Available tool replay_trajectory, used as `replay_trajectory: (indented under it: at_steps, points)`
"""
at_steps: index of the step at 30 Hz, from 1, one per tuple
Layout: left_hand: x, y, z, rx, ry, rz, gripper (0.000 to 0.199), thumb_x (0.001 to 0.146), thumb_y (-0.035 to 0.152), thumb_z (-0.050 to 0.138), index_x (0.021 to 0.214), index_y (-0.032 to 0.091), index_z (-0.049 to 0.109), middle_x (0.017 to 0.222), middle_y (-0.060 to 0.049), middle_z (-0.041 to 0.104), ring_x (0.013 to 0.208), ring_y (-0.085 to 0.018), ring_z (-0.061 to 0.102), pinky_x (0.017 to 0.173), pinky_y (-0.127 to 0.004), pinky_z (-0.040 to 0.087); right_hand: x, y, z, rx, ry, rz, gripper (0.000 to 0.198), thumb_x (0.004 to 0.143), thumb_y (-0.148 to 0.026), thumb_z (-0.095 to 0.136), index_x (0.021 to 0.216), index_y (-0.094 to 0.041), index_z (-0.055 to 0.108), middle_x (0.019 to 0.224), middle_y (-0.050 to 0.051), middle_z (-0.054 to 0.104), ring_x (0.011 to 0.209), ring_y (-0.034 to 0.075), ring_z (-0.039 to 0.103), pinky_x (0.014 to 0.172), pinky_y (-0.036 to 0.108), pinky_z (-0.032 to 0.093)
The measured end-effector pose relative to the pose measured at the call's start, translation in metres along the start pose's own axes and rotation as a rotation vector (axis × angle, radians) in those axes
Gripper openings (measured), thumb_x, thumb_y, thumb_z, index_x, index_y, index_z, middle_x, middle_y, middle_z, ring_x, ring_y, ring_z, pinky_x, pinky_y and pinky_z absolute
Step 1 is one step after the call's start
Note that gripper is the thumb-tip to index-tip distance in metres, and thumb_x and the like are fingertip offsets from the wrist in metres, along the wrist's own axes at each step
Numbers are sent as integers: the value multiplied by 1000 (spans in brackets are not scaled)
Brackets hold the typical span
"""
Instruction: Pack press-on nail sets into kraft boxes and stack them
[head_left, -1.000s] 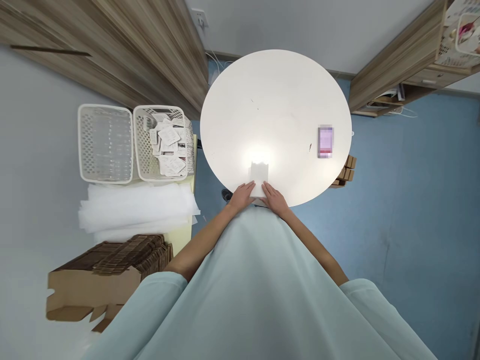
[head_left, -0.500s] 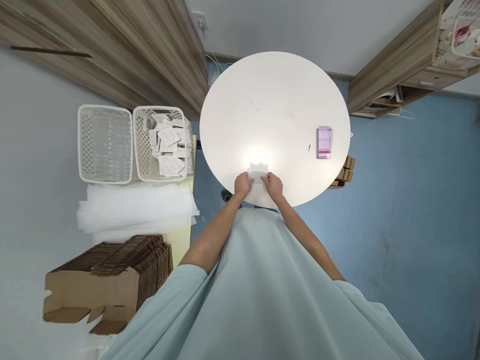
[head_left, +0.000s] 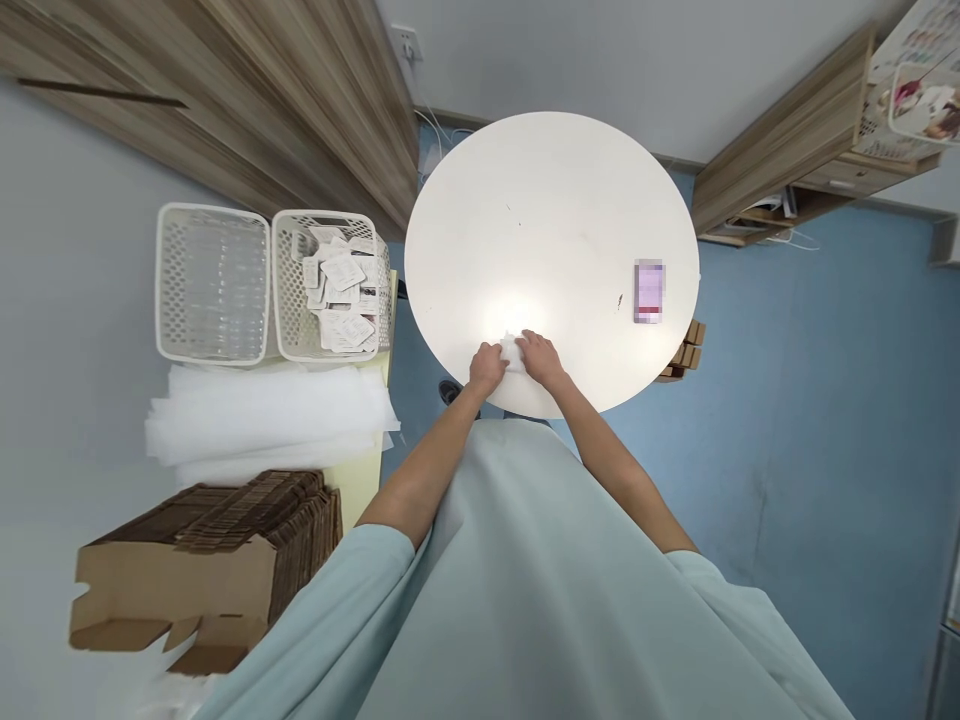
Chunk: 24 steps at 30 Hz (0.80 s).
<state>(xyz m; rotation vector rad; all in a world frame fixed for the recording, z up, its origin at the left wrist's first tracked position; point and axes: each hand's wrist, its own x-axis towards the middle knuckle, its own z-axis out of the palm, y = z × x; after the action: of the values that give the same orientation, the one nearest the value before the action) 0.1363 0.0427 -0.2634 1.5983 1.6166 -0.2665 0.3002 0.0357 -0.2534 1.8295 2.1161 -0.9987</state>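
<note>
A small bundle of white foam sheet (head_left: 513,354) lies near the front edge of the round white table (head_left: 555,200). My left hand (head_left: 487,368) grips its left side with curled fingers. On the right, my right hand (head_left: 540,358) is closed over the bundle's right and far edge, fingers bent across the top. Both hands hide part of the foam, and whatever may be inside it does not show.
A blurred purple item (head_left: 649,291) lies at the table's right. At left are a basket of clear plastic pieces (head_left: 214,208), a basket of white packets (head_left: 281,300), stacked white foam sheets (head_left: 270,415) and flattened cardboard boxes (head_left: 180,580). Wooden cabinets flank the table.
The foam now looks smaller and more bunched between my hands. My right hand has shifted to the left and over the far edge of it; my left hand stays almost in place.
</note>
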Motion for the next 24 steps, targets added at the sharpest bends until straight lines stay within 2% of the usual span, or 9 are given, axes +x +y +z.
replay_trajectory:
  at_steps: [3, 8, 12, 15, 19, 24]
  points:
    - [-10, -13, 1, -16, -12, 13, 22, 104, 31, 62, 121, 18, 66, 131, -15, 62, 113, -30, 65, 96, -39, 51, -9, -8, 5, 8, -25, 61, 36, 103, -11, 56, 138, -14, 63, 148, 20, 61, 136, 32, 57, 114, 45, 46]
    - [-25, -43, -5, -85, 71, 15, 38, 100, 26, 69, 136, 17, 61, 141, -18, 58, 129, -34, 61, 103, -41, 51, -24, -31, 27, 150, 16, 265, 29, 100, -24, 69, 127, -17, 61, 133, 16, 65, 117, 28, 63, 100, 38, 52]
    - [-26, -75, -22, -234, 162, -11, 40, 97, 7, 57, 136, 18, 60, 141, -16, 60, 117, -27, 68, 100, -38, 53, -14, -54, 41, 246, 7, 404, 27, 97, -31, 76, 114, -19, 59, 119, 12, 68, 101, 26, 65, 90, 37, 52]
    - [-25, -98, -38, -354, 260, -61, 44, 93, -1, 51, 130, 20, 62, 133, -12, 66, 110, -22, 70, 98, -35, 54, 2, -70, 45, 293, 21, 429, 28, 94, -35, 79, 104, -22, 56, 108, 8, 69, 96, 24, 65, 83, 34, 50]
    - [-30, -123, -59, -464, 307, -117, 37, 92, 7, 65, 126, 21, 64, 128, -10, 69, 94, -20, 72, 96, -35, 56, 21, -88, 48, 344, 35, 444, 33, 91, -38, 81, 94, -24, 52, 99, 5, 68, 91, 23, 64, 77, 31, 47]
    - [-40, -132, -75, -511, 359, -165, 32, 89, 12, 71, 119, 22, 69, 125, -10, 72, 92, -22, 75, 94, -37, 58, 34, -111, 53, 393, 58, 436, 35, 93, -42, 80, 91, -25, 49, 100, 6, 72, 95, 24, 68, 77, 31, 47]
